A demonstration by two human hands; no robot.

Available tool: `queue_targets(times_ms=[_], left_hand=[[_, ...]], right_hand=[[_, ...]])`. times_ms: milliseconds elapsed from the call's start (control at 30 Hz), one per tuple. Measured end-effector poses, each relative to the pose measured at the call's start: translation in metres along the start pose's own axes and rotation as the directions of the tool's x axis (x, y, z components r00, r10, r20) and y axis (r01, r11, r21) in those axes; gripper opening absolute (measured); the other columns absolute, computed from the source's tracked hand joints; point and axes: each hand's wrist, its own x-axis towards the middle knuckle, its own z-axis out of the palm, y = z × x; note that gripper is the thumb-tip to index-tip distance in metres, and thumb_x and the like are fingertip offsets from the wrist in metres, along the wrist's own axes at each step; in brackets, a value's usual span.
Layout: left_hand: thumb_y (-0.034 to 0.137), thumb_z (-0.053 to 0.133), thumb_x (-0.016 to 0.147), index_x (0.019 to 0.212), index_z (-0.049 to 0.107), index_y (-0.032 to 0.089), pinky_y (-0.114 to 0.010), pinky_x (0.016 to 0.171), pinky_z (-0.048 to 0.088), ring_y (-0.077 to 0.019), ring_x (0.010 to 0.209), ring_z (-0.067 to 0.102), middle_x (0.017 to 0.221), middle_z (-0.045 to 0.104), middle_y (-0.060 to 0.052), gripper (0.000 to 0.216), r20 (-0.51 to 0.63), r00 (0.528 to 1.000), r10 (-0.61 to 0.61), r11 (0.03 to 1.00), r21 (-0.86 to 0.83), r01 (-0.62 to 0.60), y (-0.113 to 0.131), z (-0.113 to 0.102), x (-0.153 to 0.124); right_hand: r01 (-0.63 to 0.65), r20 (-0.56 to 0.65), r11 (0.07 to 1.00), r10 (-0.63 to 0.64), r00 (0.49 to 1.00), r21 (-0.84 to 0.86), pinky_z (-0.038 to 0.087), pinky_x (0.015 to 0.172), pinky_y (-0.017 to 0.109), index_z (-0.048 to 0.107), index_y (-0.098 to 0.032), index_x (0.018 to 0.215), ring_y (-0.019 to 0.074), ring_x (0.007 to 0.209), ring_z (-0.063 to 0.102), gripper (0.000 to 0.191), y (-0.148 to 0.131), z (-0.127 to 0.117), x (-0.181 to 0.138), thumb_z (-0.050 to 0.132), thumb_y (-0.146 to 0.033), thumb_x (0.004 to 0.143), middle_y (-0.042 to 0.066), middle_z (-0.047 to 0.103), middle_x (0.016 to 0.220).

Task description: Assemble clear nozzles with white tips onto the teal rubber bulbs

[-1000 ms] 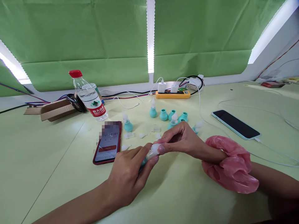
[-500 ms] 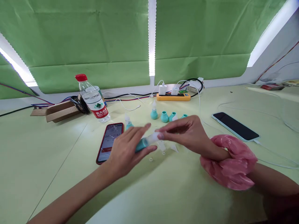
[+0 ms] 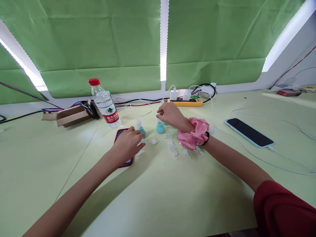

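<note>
My right hand (image 3: pixel 171 115) is closed at the clear nozzle of a teal squeeze bulb (image 3: pixel 160 128) that stands upright on the table. The fingers hide the nozzle's upper part. My left hand (image 3: pixel 127 144) hovers over a red-cased phone (image 3: pixel 127 163), fingers loosely bent and thumb apart, with nothing visible in it. Just beyond its fingertips stands another teal bulb (image 3: pixel 141 131) with a clear nozzle. More teal bulbs are mostly hidden behind my right hand and wrist. Small translucent plastic pieces (image 3: pixel 173 150) lie scattered in front of the bulbs.
A water bottle (image 3: pixel 108 110) with a red cap stands at the back left, beside an open cardboard box (image 3: pixel 71 117). An orange power strip (image 3: pixel 189 103) with plugged chargers lies by the wall. A charging phone (image 3: pixel 249 132) and white cables are at the right.
My hands have moved apart. The teal bulb and clear nozzle they held between them are gone from my left hand; a nozzled bulb now stands under my right hand, which moved back and left.
</note>
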Motion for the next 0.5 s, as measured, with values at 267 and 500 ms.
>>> queue_targets(times_ms=[267,500], left_hand=[[0.016,0.041,0.079,0.092,0.055,0.012,-0.034,0.068,0.042,-0.0242,0.086,0.052,0.081,0.059,-0.013,0.020,0.066,0.997,-0.038,0.997,0.073,0.033,0.007,0.038,0.007],[0.013,0.039,0.081,0.096,0.052,0.014,-0.031,0.067,0.044,-0.0207,0.085,0.054,0.082,0.058,-0.010,0.020,0.033,0.998,0.049,0.998,-0.034,-0.048,0.019,0.052,0.008]], right_hand=[[0.231,-0.136,0.969,-0.241,0.961,-0.087,0.040,0.073,0.031,0.058,-0.014,0.094,0.0198,0.085,0.053,0.026,-0.011,-0.013,-0.042,0.041,-0.028,0.080,0.009,0.059,0.092],[0.388,0.201,0.917,-0.365,0.909,-0.090,0.045,0.072,0.036,0.052,-0.014,0.104,0.0249,0.099,0.047,0.033,0.003,0.014,-0.094,0.040,-0.035,0.081,0.013,0.049,0.111]])
